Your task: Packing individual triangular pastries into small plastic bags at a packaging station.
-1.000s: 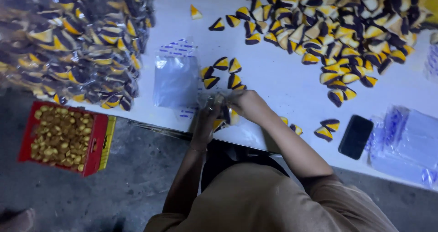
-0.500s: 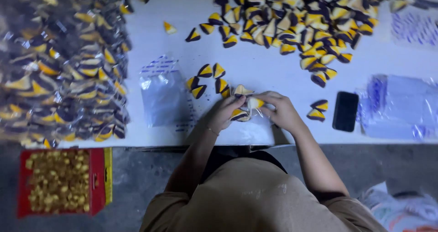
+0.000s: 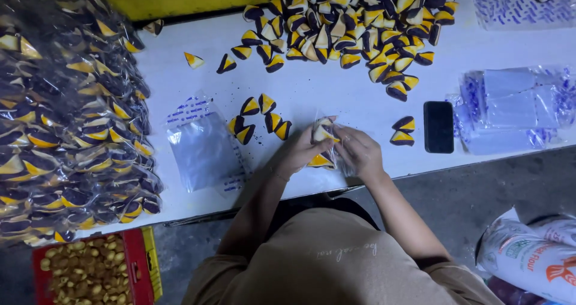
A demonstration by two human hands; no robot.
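Clear plastic is what you have between your hands: a small bag [image 3: 327, 143] with yellow-and-dark wedges inside, held low over the white table [image 3: 336, 95] near its front edge. Your left hand [image 3: 300, 152] grips the bag from the left, fingers curled around it, and your right hand [image 3: 360, 152] closes on it from the right. The two hands sit close together, nearly touching, both clamped on that bag.

Just to the left of your hands, five loose wedges [image 3: 259, 119] lie in a small cluster on the table. Further left rests a flat stack of empty bags [image 3: 204, 149]. To your right, two more wedges [image 3: 403, 131] lie beside a dark phone [image 3: 438, 127], and past the phone is a pack of bags [image 3: 510, 110] with blue print.

At the far side of the table a big heap of wedges [image 3: 360, 23] spreads out. Along the left edge, filled bags [image 3: 66, 125] are piled high. Below them, on the floor, stands a red crate [image 3: 144, 269] of small pale pieces. A white sack [image 3: 534, 257] shows at the lower right.
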